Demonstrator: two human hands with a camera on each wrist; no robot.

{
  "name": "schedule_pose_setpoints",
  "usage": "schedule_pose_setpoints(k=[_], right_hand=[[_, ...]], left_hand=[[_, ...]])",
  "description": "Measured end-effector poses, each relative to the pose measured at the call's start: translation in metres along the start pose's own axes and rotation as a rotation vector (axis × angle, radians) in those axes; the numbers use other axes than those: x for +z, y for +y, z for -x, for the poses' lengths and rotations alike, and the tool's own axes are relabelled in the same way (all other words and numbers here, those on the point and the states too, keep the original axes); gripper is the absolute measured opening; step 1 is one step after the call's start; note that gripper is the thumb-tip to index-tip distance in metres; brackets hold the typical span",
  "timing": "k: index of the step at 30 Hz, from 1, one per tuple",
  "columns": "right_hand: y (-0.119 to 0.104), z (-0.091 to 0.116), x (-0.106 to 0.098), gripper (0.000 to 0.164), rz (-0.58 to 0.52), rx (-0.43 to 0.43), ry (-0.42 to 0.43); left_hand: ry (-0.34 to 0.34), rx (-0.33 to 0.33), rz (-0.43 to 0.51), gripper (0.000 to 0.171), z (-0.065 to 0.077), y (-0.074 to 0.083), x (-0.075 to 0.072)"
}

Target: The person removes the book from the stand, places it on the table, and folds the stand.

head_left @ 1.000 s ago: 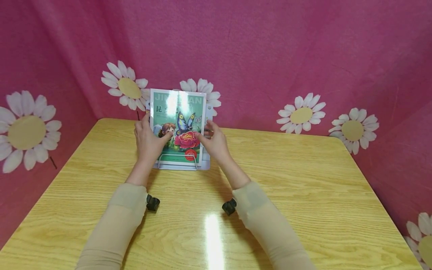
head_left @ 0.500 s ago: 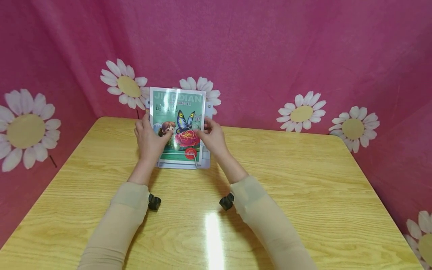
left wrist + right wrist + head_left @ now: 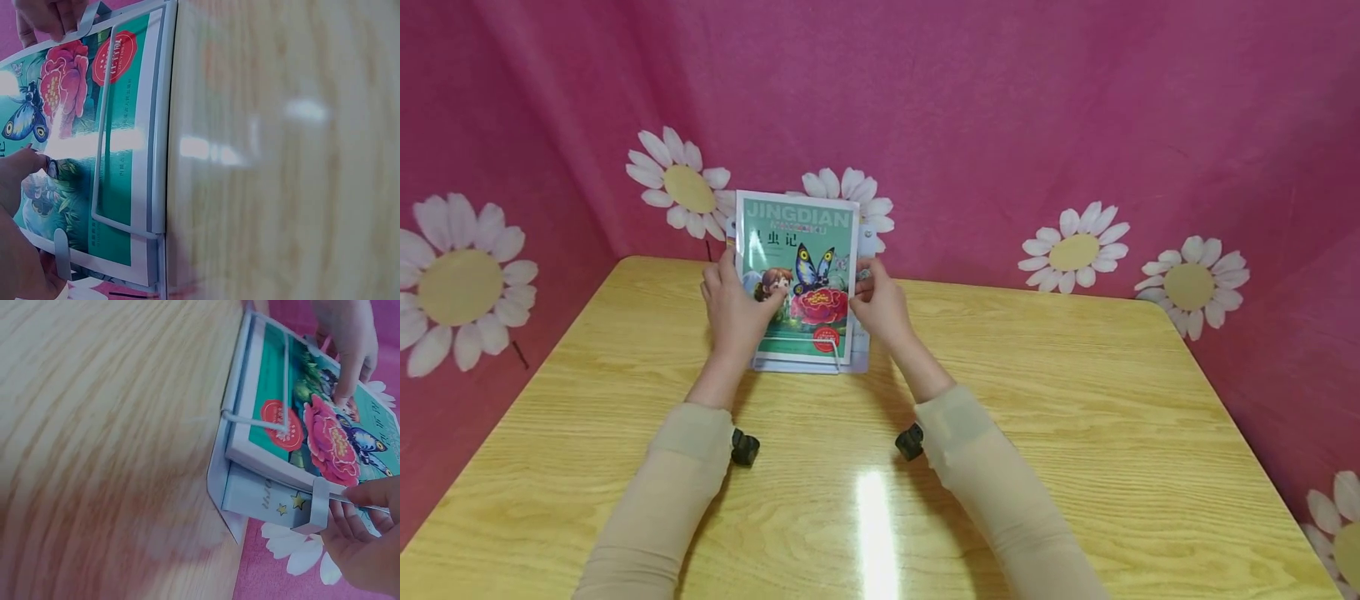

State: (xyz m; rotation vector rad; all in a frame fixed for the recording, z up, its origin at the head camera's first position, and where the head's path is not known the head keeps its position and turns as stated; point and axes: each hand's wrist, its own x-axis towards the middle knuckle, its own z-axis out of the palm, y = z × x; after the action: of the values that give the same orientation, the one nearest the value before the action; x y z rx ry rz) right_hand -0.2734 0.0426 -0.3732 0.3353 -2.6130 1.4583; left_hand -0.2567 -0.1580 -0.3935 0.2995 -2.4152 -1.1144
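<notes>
- Book (image 3: pixel 820 275) with a shiny green cover, leaning back in a pale stand (image 3: pixel 861 354) on the table (image 3: pixel 1075 417), roughly 11 o'clock from the table's middle.
- Big faded capitals (image 3: pixel 797 214) at the cover's 12 o'clock say JINGDIAN, easy read. Smaller pinkish line under that is too fuzzy for me.
- Black Chinese title (image 3: pixel 772 239) sits around 11 o'clock: 虫 and 记 come through fine, but glare eats into the character before them.
- Red round seal (image 3: pixel 826 339) at 5 o'clock has white characters I can't read with confidence, even from the left wrist. Print along the bottom? Too small.
- Art: butterfly (image 3: pixel 809 268) near 1 o'clock, pinkish-red flower (image 3: pixel 820 307) at 4, cartoon character (image 3: pixel 775 280) at 9.
- Left hand (image 3: pixel 733 304) grips the book's edge around 9 o'clock, thumb over the cover, fingers round behind.
- Right hand (image 3: pixel 882 308) has a narrow pinch on the edge near 4 o'clock, thumb in front, fingers behind.
- Wire loop (image 3: pixel 256 423) crosses the book's bottom at 6 o'clock, and there's a clip (image 3: pixel 315 509) beside the right hand.
- Yellow stars (image 3: pixel 297 500) and grey lettering (image 3: pixel 267 494) show on a panel behind; lettering's sideways, couldn't make it out.
- Pink curtain (image 3: pixel 970 125) with white daisies (image 3: pixel 1073 252) at 12 o'clock.
</notes>
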Motion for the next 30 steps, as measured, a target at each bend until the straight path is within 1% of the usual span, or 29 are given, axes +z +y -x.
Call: schedule_pose_setpoints(k=[2, 5, 9, 12, 17, 20, 23, 25, 30], right_hand=[[0.001, 0.0, -0.001, 0.042, 0.03, -0.004, -0.007], [0.001, 0.0, 0.0, 0.043, 0.038, -0.005, -0.002], [0.002, -0.001, 0.002, 0.043, 0.025, -0.001, 0.001], [0.002, -0.001, 0.004, 0.043, 0.018, 0.011, 0.003], [0.003, -0.002, 0.007, 0.045, -0.002, 0.03, 0.021], [0.002, -0.002, 0.007, 0.046, -0.02, 0.035, 0.029], [0.001, -0.004, 0.006, 0.046, -0.038, 0.028, 0.041], [0.001, -0.005, 0.005, 0.044, -0.042, 0.008, 0.052], [0.0, -0.007, 0.0, 0.042, -0.036, -0.018, 0.067]], left_hand=[[-0.005, 0.002, 0.003, 0.093, 0.0, 0.0, 0.0], [-0.014, 0.008, 0.002, 0.093, -0.001, -0.001, -0.001], [-0.021, 0.008, -0.004, 0.094, -0.004, -0.002, -0.003], [-0.03, -0.007, 0.0, 0.094, -0.005, -0.001, -0.006], [-0.034, -0.022, 0.02, 0.092, -0.006, 0.0, -0.008], [-0.031, -0.015, 0.035, 0.091, -0.008, 0.001, -0.008], [-0.032, -0.006, 0.046, 0.088, -0.01, 0.004, -0.01], [-0.034, -0.004, 0.053, 0.085, -0.011, 0.006, -0.01], [-0.049, -0.008, 0.069, 0.079, -0.013, 0.009, -0.012]])
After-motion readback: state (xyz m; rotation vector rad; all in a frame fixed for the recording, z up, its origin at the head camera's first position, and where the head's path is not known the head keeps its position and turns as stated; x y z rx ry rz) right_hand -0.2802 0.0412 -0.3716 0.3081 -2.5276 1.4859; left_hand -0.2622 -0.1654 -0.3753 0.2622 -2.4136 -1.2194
